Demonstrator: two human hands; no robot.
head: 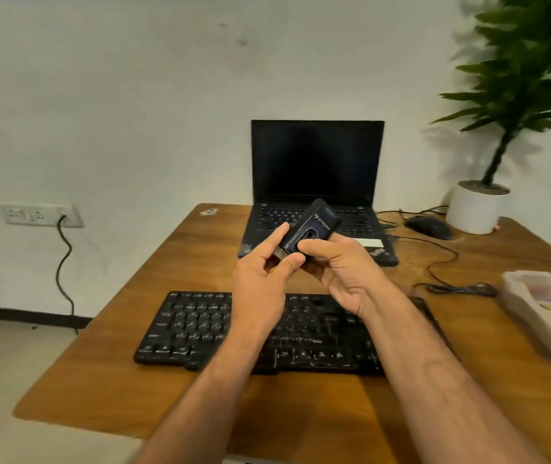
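Note:
A small black cleaning tool [314, 226] with white lettering and a brush end is held in the air above the wooden table [116, 373], between the keyboard and the laptop. My right hand [341, 272] grips its body, thumb across the front. My left hand [264, 272] pinches the lower brush end, forefinger stretched up along the tool's side. A black keyboard [200, 329] lies below both forearms. An open black laptop [317, 162] with a dark screen stands behind the hands.
A black mouse [429, 226] and its cable [448, 286] lie right of the laptop. A white pot with a green plant [476, 209] stands at the far right corner. A clear plastic box [548, 313] sits at the right edge. A wall socket [41, 215] with a plugged cord is on the left.

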